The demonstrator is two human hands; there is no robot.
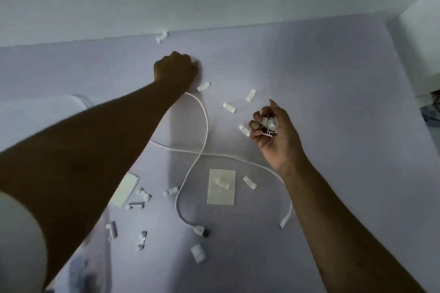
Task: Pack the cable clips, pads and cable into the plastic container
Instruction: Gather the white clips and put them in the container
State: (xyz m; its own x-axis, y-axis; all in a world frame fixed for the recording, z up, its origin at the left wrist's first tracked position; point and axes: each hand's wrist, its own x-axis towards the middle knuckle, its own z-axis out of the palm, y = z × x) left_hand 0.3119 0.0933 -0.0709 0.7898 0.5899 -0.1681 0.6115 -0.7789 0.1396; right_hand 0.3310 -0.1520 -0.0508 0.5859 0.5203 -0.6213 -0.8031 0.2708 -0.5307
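- Left hand [175, 69] stretched far out over the lilac table [321, 66], knuckles up, fingers curled under into a fist; whether anything is pinched beneath cannot be told from this angle.
- Right hand [273, 131] palm-up at mid-table, fingers cupped and closed round a small heap of white clips [268, 124].
- Nearest loose clip [203, 86] just right of and a little nearer than the left fist, long axis slanting up to the right; closer to the left hand than to the right.
- Another clip [162, 37] beyond the fist, right at the far table edge, reachable only by the left arm as things stand.
- Three more clips fanned out just left of and beyond the right fingers, one [244, 130] almost touching the fingertips, the others [229, 107] and [251, 95] further up; easier pickings for the left, judging by the full right palm.
- White cable [206, 126] looped in a loose figure-eight between both arms, one end running under the left wrist, plug [201, 231] lying near the body.
- Pads: one [221, 187] flat near the middle with a clip sitting on it, another [125, 189] half under the left forearm.
- More clips scattered near the body, bottom centre and left.
- Container [79, 100] only as a pale curved rim behind the left forearm; contents not visible.
- Likely step: still gathering clips, nothing of cable or pads packed yet.
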